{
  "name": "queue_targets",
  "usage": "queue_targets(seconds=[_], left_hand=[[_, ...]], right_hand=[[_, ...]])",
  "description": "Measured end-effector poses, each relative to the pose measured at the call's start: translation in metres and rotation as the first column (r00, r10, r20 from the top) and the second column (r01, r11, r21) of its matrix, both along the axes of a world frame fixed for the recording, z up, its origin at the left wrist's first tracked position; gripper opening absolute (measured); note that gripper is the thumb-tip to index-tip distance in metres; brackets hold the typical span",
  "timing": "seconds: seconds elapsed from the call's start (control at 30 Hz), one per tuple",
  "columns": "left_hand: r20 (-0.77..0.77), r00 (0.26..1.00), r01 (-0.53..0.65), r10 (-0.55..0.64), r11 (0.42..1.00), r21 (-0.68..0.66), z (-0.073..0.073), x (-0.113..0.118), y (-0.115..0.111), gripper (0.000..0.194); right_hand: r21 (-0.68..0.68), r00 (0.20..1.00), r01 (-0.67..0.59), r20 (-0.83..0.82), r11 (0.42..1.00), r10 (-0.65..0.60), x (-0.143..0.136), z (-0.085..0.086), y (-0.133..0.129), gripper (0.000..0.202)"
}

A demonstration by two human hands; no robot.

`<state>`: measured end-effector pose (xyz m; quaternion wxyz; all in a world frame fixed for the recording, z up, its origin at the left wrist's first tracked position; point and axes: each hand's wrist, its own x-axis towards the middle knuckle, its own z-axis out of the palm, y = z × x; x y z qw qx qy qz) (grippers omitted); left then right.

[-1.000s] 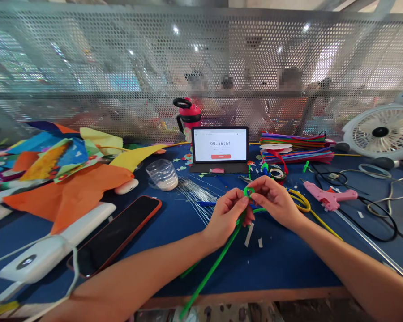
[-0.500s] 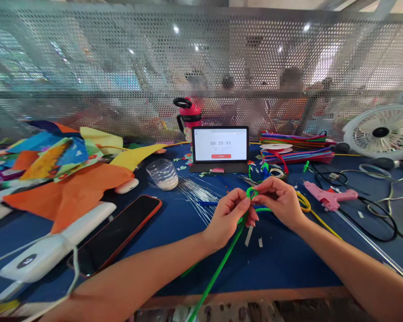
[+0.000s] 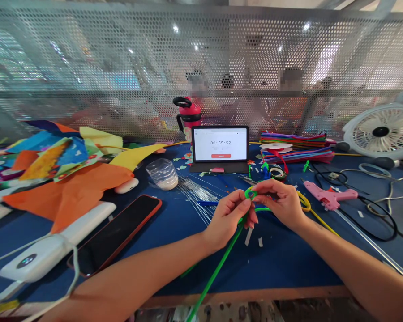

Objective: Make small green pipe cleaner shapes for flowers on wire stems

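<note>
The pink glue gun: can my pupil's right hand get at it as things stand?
Probably yes. The pink glue gun lies to the right of the right hand, with only a low yellow cord between. But its fingers are busy at the green craft stem, so they would likely need freeing first.

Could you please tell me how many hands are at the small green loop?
2. The left hand pinches the small green loop from the left, and the right hand from the right. Neither hand is hidden.

Passable: tabletop point(image 3: 278, 266) right of green strand point(image 3: 216, 273) | Obstacles: tablet point(image 3: 220, 144) ahead, glue gun point(image 3: 329, 195) right
</note>
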<state>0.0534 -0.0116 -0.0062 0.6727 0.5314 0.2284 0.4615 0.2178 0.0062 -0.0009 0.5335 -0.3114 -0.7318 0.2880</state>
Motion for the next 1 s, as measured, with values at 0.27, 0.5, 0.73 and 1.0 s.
queue_targets(seconds=[0.27, 0.5, 0.73, 1.0], left_hand=[[-0.021, 1.000, 0.005, -0.005, 1.000, -0.018, 0.0008, -0.0009, 0.0000, 0.022], [-0.020, 1.000, -0.008, 0.007, 1.000, -0.014, 0.0008, -0.0006, -0.0003, 0.023], [-0.016, 1.000, 0.000, 0.000, 1.000, -0.016, -0.0002, -0.0011, 0.0006, 0.023], [-0.029, 1.000, 0.004, -0.004, 1.000, 0.023, -0.0019, -0.0019, 0.0017, 0.023]], right_hand=[[0.022, 0.999, 0.013, 0.038, 1.000, -0.014, -0.0001, -0.0002, -0.0009, 0.013], [0.074, 0.996, 0.035, 0.083, 0.997, -0.041, -0.0003, 0.0007, -0.0019, 0.010], [0.198, 0.981, 0.056, 0.172, 0.979, -0.091, 0.0008, 0.0036, -0.0015, 0.004], [0.136, 0.978, 0.017, 0.206, 0.991, -0.045, 0.0035, 0.0057, 0.0001, 0.006]])
